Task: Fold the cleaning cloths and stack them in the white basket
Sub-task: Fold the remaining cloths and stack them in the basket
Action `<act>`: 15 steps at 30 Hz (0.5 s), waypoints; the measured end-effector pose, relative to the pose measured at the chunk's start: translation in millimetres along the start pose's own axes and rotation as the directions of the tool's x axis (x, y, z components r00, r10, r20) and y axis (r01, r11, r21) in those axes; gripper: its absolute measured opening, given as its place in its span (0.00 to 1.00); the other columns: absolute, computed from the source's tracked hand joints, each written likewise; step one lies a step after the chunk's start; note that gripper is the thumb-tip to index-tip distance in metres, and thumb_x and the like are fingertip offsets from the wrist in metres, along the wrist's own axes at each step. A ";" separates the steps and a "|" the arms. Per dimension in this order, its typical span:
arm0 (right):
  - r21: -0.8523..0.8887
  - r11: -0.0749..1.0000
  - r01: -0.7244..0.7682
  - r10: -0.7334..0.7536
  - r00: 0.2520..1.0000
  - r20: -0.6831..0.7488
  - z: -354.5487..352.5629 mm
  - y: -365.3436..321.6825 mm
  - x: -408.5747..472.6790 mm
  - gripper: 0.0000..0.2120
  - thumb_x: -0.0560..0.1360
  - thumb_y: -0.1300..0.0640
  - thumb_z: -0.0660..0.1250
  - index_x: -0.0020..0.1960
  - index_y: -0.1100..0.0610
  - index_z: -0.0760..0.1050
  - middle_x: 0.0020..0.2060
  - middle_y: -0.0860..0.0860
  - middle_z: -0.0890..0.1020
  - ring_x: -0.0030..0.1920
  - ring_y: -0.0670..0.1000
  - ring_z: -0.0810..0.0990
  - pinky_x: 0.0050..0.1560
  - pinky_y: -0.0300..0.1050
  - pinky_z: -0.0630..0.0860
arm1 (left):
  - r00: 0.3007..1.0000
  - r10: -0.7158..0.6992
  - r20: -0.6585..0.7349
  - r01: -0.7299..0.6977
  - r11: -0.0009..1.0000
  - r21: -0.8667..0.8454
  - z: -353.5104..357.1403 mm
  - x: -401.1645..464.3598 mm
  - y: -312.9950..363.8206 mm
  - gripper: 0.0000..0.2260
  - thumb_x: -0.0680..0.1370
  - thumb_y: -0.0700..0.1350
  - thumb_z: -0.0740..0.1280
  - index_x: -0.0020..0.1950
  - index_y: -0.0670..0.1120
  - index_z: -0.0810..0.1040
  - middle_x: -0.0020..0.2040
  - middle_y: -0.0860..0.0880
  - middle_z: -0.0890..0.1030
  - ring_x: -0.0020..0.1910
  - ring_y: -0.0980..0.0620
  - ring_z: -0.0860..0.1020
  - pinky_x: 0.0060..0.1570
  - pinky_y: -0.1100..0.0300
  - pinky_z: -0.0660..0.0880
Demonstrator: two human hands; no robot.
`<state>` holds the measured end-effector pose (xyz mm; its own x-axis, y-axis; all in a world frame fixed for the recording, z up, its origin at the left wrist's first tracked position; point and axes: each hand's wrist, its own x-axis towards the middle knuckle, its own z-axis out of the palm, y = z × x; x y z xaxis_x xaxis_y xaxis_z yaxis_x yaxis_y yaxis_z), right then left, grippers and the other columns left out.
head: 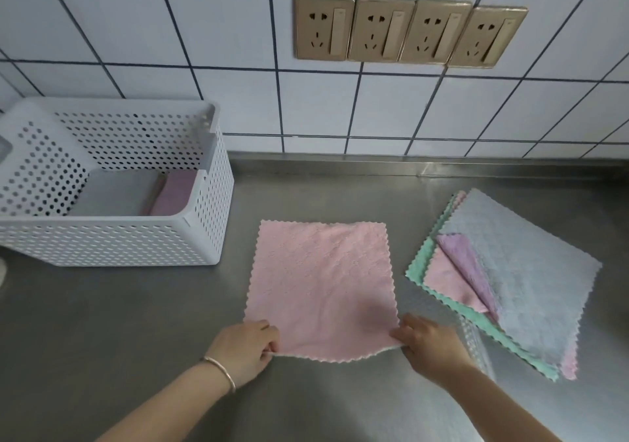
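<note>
I am seeing my left hand [244, 346] pinching the near left corner of a square pink microfibre cloth with scalloped edges [321, 288], fingers curled onto the hem, a thin silver bangle [222, 372] sitting on that wrist. My right hand [429, 343] is pinching the near right corner the same way, thumb on top of the fabric. The cloth is lying flat and unfolded, stretching away from both sets of fingers across a brushed stainless steel counter [119, 312]. Just right of my right fingers, a fanned pile of unfolded cloths [510, 271] is resting on the steel: grey on top, with purple, pink and mint green edges showing beneath. Well to the left of my left fingers and further back, a white perforated plastic basket [112, 240] is standing on the counter, holding folded grey and purple cloths [136, 191]. Beyond everything, a white tiled wall with dark grout [238, 101] is rising from the counter, carrying a row of four gold-coloured power sockets [410, 31].
</note>
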<state>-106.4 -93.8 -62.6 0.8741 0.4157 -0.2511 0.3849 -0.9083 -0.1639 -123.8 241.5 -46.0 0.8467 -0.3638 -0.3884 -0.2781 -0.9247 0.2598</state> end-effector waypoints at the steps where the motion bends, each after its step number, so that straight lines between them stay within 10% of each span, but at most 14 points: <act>1: -0.001 1.000 0.016 -0.016 1.000 0.007 3.5 -1.4 -4.8 0.17 0.47 0.58 0.76 0.34 0.45 0.78 0.31 0.43 0.77 0.27 0.47 0.78 0.15 0.38 0.70 | 0.997 0.008 0.082 -0.009 1.000 0.012 1.3 -4.1 2.5 0.10 0.75 0.50 0.61 0.56 0.54 0.74 0.56 0.55 0.76 0.55 0.51 0.76 0.45 0.61 0.66; 5: -0.070 0.992 0.108 -0.110 0.994 -0.027 11.0 -3.1 -17.2 0.21 0.51 0.65 0.63 0.39 0.46 0.80 0.36 0.44 0.79 0.31 0.47 0.79 0.17 0.37 0.70 | 0.924 0.031 0.380 -0.019 0.999 -0.035 -7.0 -6.6 4.3 0.18 0.72 0.58 0.65 0.60 0.57 0.73 0.54 0.57 0.75 0.57 0.54 0.74 0.54 0.60 0.70; 10: 0.133 0.979 -0.153 0.177 0.964 -0.198 -12.3 -7.2 25.4 0.18 0.63 0.70 0.67 0.45 0.51 0.82 0.39 0.47 0.81 0.34 0.50 0.82 0.23 0.41 0.75 | 0.965 -0.189 0.183 0.240 0.920 -0.311 -46.0 43.8 -17.4 0.13 0.76 0.49 0.62 0.60 0.54 0.75 0.52 0.55 0.78 0.49 0.56 0.77 0.52 0.65 0.71; 15: 0.456 0.621 -0.637 0.640 0.749 0.174 -37.9 -4.6 113.9 0.17 0.77 0.56 0.58 0.65 0.55 0.72 0.60 0.56 0.78 0.60 0.58 0.76 0.57 0.47 0.72 | 0.727 -0.683 0.067 0.505 0.466 -0.726 -47.7 132.8 -65.1 0.13 0.77 0.47 0.63 0.57 0.40 0.75 0.33 0.47 0.80 0.33 0.48 0.79 0.38 0.61 0.72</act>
<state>2.7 -44.0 -54.3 0.8490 -0.2618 -0.4590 -0.4529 -0.8080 -0.3768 28.3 258.8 -72.3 0.7752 0.3601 -0.5190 0.6275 -0.5336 0.5671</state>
